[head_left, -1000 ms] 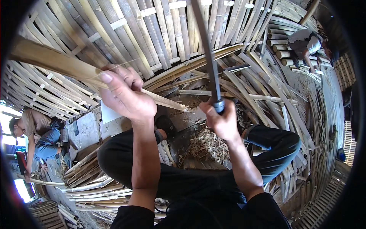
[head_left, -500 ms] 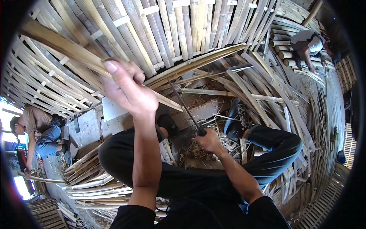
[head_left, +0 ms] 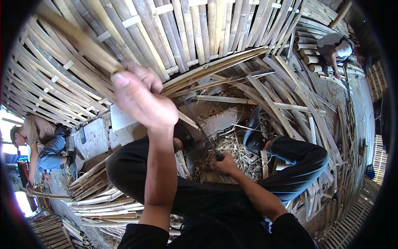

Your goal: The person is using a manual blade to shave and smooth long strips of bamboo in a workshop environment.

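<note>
I see my left hand (head_left: 139, 97) held high, wrapped tight around a long bamboo strip (head_left: 78, 39) so its lower end slants down to the floor. My right hand (head_left: 227, 164) grips a knife (head_left: 206, 137) low between my knees. Bamboo piles (head_left: 257, 83) crowd every side; little room.
</note>
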A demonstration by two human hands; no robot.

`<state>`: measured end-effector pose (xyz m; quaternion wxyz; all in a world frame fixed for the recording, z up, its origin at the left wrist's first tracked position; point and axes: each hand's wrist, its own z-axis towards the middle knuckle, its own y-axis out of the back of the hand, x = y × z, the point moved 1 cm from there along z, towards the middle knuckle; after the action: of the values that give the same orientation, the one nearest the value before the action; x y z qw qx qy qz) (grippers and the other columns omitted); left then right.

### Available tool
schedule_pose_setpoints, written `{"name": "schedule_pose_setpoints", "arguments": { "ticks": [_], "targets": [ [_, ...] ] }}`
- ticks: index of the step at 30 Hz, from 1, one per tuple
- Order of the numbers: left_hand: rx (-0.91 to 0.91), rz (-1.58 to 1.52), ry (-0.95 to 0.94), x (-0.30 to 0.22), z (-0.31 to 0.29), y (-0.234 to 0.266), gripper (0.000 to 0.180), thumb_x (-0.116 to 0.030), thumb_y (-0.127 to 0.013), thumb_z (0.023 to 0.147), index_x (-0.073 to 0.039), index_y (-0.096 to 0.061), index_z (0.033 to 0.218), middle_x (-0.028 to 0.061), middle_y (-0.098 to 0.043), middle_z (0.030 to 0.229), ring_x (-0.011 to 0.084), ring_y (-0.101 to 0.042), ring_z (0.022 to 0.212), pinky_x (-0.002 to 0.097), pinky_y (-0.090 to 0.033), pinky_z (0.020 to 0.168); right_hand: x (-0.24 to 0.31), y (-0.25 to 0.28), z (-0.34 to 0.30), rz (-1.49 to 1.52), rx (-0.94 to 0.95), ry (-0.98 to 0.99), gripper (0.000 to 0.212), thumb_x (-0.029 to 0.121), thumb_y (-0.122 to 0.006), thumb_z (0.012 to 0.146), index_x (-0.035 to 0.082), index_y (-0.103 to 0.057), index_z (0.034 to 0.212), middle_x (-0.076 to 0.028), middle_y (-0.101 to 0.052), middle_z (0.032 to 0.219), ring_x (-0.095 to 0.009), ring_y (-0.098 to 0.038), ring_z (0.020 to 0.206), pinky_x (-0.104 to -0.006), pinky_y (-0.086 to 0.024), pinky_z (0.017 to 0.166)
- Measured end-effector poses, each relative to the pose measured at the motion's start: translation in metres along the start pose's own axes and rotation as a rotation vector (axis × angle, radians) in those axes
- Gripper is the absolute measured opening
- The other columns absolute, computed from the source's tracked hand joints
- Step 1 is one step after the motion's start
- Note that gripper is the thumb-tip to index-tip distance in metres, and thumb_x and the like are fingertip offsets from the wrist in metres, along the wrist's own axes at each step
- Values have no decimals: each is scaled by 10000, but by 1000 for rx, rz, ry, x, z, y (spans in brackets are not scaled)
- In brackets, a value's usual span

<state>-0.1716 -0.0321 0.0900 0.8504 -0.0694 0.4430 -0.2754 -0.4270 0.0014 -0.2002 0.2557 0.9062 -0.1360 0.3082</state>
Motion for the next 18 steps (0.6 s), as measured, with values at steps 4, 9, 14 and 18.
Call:
{"name": "schedule_pose_setpoints", "arguments": {
  "ticks": [4, 9, 14, 18],
  "targets": [
    [-52, 37, 17, 2, 17, 32, 557, -657, -370, 960, -144, -344, 746, -45, -258, 614, 79, -243, 499, 243, -190, 453, 90, 53, -47, -6, -11, 173, 420, 377, -676, 855, -27, -652, 970, -180, -688, 784, -322, -685, 711, -397, -533, 670],
    [-112, 25, 9, 5, 21, 30, 629, -714, -371, 926, -142, -277, 682, -46, -212, 596, 68, -202, 476, 243, -124, 417, 174, 96, -100, 743, -120, 514, 504, 466, -474, 991, -29, -562, 1033, -60, -532, 560, -130, -508, 470, -269, -393, 434],
    [-64, 19, -5, 2, 19, 20, 635, -713, -373, 926, -140, -291, 665, -39, -206, 578, 65, -198, 470, 237, -133, 409, 137, 56, -69, 816, -346, 954, 617, 529, -316, 1004, -47, -537, 1007, -59, -488, 539, -110, -412, 391, -244, -336, 390],
    [-33, 178, -254, 15, 17, 18, 598, -682, -362, 946, -151, -291, 680, -53, -220, 582, 63, -214, 457, 233, -148, 396, 30, 8, -11, 119, -188, 321, 670, 562, -357, 982, -75, -554, 1042, -133, -541, 591, -231, -547, 518, -360, -441, 450]
  ]
}}
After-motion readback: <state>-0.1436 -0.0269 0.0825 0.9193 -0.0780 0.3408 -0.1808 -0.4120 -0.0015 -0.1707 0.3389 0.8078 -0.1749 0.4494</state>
